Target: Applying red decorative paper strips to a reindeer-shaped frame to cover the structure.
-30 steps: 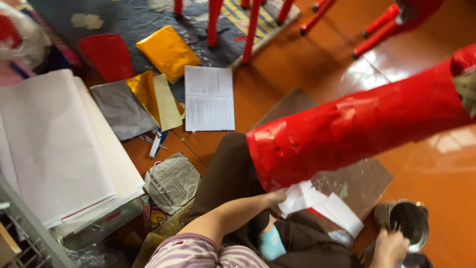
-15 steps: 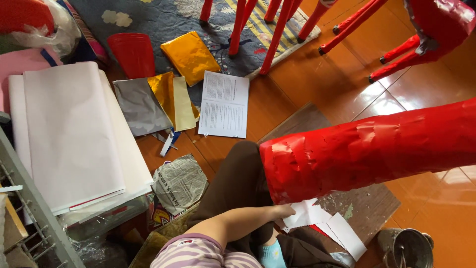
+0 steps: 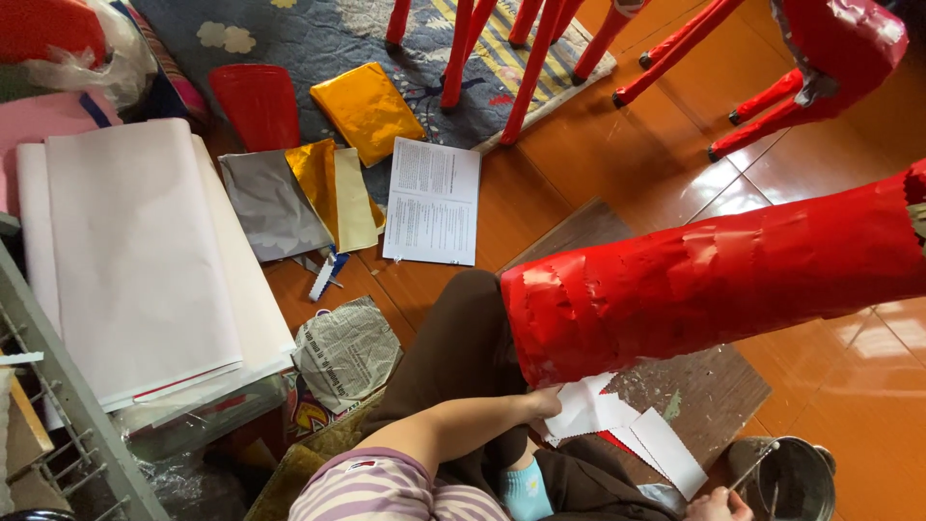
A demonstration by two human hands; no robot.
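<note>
A large tube covered in glossy red paper (image 3: 714, 280) lies across my lap, running up to the right edge. My left hand (image 3: 548, 400) reaches under its lower end, fingers curled on white paper pieces (image 3: 617, 425) that lie on a worn wooden board (image 3: 709, 391). Only part of my right hand (image 3: 719, 505) shows at the bottom edge. It sits beside a metal pot (image 3: 796, 478) with a thin stick (image 3: 755, 466) leaning in it. Its grip is hidden.
Large white sheets (image 3: 135, 260) lie at the left beside a wire rack (image 3: 68, 425). Silver foil (image 3: 270, 203), gold foil (image 3: 367, 111), a printed booklet (image 3: 434, 201), crumpled newspaper (image 3: 347, 352) and red stool legs (image 3: 526, 58) on a rug fill the floor ahead.
The view has shifted, so the sheets and booklet sit further right and lower, and the pot is nearer the bottom edge. My left hand stays at the tube's lower end.
</note>
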